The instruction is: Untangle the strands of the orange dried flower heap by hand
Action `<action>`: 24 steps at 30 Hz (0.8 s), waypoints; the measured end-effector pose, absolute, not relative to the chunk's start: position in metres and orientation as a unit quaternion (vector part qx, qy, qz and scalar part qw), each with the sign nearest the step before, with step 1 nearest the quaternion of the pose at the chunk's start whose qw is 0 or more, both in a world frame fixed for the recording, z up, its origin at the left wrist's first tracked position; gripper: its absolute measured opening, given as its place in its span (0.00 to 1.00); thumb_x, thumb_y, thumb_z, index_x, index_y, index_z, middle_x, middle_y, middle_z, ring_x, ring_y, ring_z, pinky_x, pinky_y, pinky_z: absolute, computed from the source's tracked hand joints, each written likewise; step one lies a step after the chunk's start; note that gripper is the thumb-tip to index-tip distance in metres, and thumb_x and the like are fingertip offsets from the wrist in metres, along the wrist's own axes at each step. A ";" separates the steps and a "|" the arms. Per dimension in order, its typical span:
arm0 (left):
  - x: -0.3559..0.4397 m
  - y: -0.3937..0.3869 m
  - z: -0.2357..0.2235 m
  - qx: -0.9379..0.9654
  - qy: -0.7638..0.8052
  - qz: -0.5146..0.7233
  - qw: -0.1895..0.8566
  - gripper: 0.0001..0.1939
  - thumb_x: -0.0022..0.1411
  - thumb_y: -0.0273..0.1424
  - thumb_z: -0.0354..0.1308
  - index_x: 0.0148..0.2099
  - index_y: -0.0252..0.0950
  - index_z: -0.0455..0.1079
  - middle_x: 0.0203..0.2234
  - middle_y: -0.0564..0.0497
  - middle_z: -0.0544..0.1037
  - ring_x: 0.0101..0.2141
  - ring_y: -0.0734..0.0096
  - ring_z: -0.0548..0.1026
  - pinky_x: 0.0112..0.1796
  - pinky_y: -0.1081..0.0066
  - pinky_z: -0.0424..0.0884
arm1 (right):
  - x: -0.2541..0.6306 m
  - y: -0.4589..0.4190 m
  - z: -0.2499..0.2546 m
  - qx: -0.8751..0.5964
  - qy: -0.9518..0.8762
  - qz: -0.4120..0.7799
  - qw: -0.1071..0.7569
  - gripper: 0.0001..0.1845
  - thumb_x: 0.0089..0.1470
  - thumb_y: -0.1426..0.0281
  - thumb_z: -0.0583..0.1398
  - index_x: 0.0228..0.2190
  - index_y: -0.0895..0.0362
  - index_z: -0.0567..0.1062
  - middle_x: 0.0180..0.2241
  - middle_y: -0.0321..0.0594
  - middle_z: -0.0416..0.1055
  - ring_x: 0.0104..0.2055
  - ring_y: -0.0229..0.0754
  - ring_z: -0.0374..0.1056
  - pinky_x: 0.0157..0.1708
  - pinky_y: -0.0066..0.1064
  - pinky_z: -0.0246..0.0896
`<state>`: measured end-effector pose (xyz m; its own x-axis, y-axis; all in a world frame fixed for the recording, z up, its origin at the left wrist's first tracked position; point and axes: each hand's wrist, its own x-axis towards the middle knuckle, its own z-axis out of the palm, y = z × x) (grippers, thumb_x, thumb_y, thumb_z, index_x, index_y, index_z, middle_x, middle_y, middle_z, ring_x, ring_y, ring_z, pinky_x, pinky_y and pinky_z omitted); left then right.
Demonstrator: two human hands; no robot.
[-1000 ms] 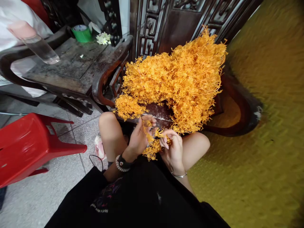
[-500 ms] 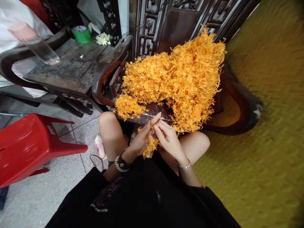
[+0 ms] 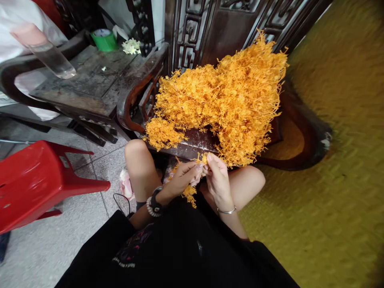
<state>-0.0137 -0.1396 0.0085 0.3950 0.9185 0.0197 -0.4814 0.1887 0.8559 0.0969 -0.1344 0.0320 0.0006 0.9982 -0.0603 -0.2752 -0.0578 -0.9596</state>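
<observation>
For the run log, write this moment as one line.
left hand: holding orange strands | right hand: holding orange strands | large orange pile: on chair, beyond hands

Before you, a flower heap (image 3: pixel 228 96) lies on the seat (image 3: pixel 201 140), a side pile (image 3: pixel 163 134) at its left; leftward, a stool (image 3: pixel 30 184) stands nearer you than the tabletop (image 3: pixel 85 84) bearing tape (image 3: pixel 105 42).

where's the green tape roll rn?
Head view, upper left: the green tape roll sits on the dark wooden table, toward its far edge, between the pink-capped bottle and the pale flowers.
</observation>
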 end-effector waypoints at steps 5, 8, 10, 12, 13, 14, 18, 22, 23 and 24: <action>-0.011 -0.140 0.014 0.294 0.149 0.530 0.781 0.25 0.58 0.43 0.56 0.19 0.37 0.50 0.09 0.61 0.50 0.10 0.84 0.48 0.14 0.77 0.47 | 0.100 -0.123 0.045 -0.343 -0.261 0.653 0.623 0.18 0.52 0.64 0.60 0.20 0.54 0.57 0.20 0.27 0.43 0.18 0.31 0.32 0.14 0.23 0.36; -0.011 -0.141 0.021 0.269 0.173 0.536 0.781 0.24 0.59 0.44 0.55 0.20 0.37 0.51 0.11 0.60 0.52 0.13 0.82 0.53 0.17 0.77 0.53 | 0.107 -0.123 0.049 -0.336 -0.287 0.632 0.636 0.20 0.54 0.62 0.57 0.18 0.55 0.55 0.19 0.27 0.44 0.17 0.31 0.33 0.14 0.25 0.37; -0.011 -0.141 0.026 0.241 0.215 0.539 0.778 0.23 0.58 0.46 0.54 0.22 0.37 0.52 0.14 0.58 0.54 0.17 0.79 0.57 0.20 0.76 0.58 | 0.110 -0.128 0.045 -0.364 -0.358 0.604 0.612 0.21 0.55 0.60 0.55 0.17 0.55 0.56 0.18 0.28 0.46 0.17 0.31 0.38 0.15 0.26 0.38; -0.012 -0.140 0.028 0.215 0.270 0.544 0.765 0.20 0.57 0.44 0.55 0.24 0.37 0.55 0.18 0.56 0.59 0.21 0.78 0.61 0.23 0.75 0.60 | 0.110 -0.136 0.038 -0.417 -0.462 0.513 0.591 0.21 0.57 0.61 0.55 0.17 0.55 0.58 0.18 0.30 0.49 0.18 0.32 0.44 0.18 0.28 0.41; -0.012 -0.140 0.027 0.205 0.299 0.551 0.751 0.18 0.57 0.42 0.56 0.25 0.37 0.57 0.20 0.55 0.61 0.23 0.77 0.62 0.25 0.75 0.61 | 0.110 -0.139 0.035 -0.444 -0.517 0.450 0.577 0.21 0.57 0.63 0.55 0.16 0.56 0.59 0.18 0.30 0.50 0.20 0.32 0.47 0.20 0.28 0.43; -0.013 -0.139 0.026 0.199 0.324 0.561 0.736 0.16 0.57 0.40 0.57 0.27 0.37 0.58 0.22 0.55 0.62 0.24 0.77 0.63 0.26 0.75 0.62 | 0.110 -0.142 0.032 -0.467 -0.567 0.385 0.558 0.20 0.58 0.65 0.55 0.17 0.56 0.59 0.19 0.31 0.52 0.21 0.33 0.49 0.22 0.29 0.45; -0.011 -0.139 0.016 0.222 0.363 0.592 0.685 0.18 0.59 0.44 0.55 0.26 0.37 0.58 0.21 0.56 0.61 0.23 0.78 0.60 0.27 0.75 0.61 | 0.106 -0.146 0.027 -0.499 -0.681 0.253 0.472 0.13 0.58 0.71 0.55 0.22 0.56 0.65 0.22 0.34 0.58 0.26 0.36 0.56 0.27 0.30 0.50; -0.009 -0.140 0.008 0.294 0.394 0.591 0.639 0.22 0.58 0.50 0.54 0.26 0.38 0.56 0.19 0.57 0.58 0.20 0.77 0.55 0.23 0.73 0.56 | 0.098 -0.146 0.029 -0.504 -0.713 0.236 0.427 0.09 0.59 0.72 0.53 0.27 0.56 0.68 0.26 0.36 0.61 0.28 0.38 0.59 0.29 0.31 0.53; -0.009 -0.140 0.007 0.295 0.398 0.596 0.632 0.22 0.57 0.51 0.54 0.26 0.38 0.57 0.19 0.57 0.58 0.20 0.77 0.55 0.23 0.73 0.55 | 0.097 -0.147 0.029 -0.501 -0.720 0.233 0.421 0.09 0.59 0.72 0.52 0.27 0.56 0.68 0.26 0.36 0.61 0.29 0.38 0.59 0.30 0.31 0.54; -0.009 -0.140 0.008 0.294 0.401 0.601 0.626 0.22 0.57 0.51 0.54 0.27 0.38 0.57 0.18 0.57 0.58 0.20 0.77 0.55 0.22 0.72 0.55 | 0.095 -0.148 0.029 -0.496 -0.726 0.231 0.416 0.10 0.60 0.72 0.51 0.28 0.56 0.68 0.26 0.37 0.61 0.29 0.38 0.59 0.30 0.31 0.54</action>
<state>-0.0090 -0.1403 0.0080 -0.0451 0.9878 -0.1490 -0.5166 0.1046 0.8498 0.0953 -0.1476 0.0292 -0.1621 0.9130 0.3743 0.5285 0.4007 -0.7484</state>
